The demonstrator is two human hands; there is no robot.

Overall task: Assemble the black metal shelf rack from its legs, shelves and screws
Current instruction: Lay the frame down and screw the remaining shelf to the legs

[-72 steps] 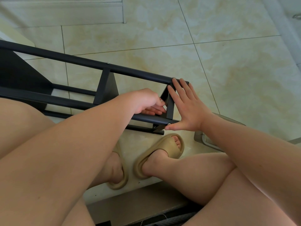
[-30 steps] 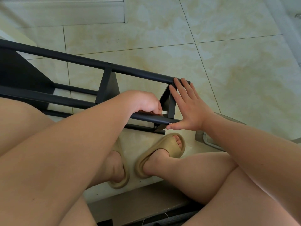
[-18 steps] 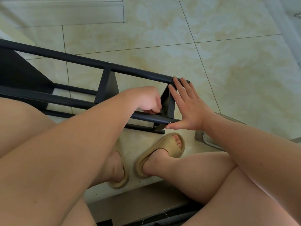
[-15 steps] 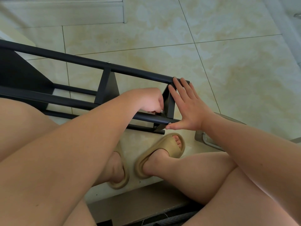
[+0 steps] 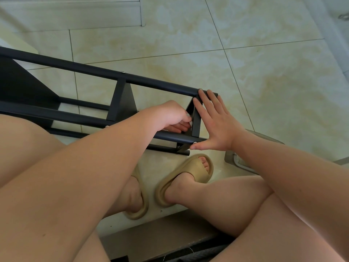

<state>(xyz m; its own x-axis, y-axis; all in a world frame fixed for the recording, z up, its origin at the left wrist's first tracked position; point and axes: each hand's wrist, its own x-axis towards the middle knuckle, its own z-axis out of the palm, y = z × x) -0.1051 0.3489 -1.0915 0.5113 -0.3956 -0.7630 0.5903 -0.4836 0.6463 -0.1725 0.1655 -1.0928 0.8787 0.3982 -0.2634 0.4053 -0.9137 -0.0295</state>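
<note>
Bracing the black metal shelf rack [image 5: 75, 67], sideways on the pale tiled floor [image 5: 207, 53], with the right hand [image 5: 221, 127], fingers straight; pinching a small silvery piece [image 5: 190, 119] at its end in the left hand [image 5: 170, 114], fingers curled. Risks dropping it or crooked threading if jolted.

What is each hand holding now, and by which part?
Right hand holds nothing: flat against the rack end. Left hand curls inside the rack; its grip is hidden.

Floor [image 5: 273, 76]: glossy cream tiles, yellowish marbling, thin dark grout lines [image 5: 217, 50].
Top left: pale grooved panel [image 5: 75, 14], ending at a vertical edge.
Right edge: grey strip [image 5: 332, 35], running diagonally.
Light: soft, diffuse.
</note>
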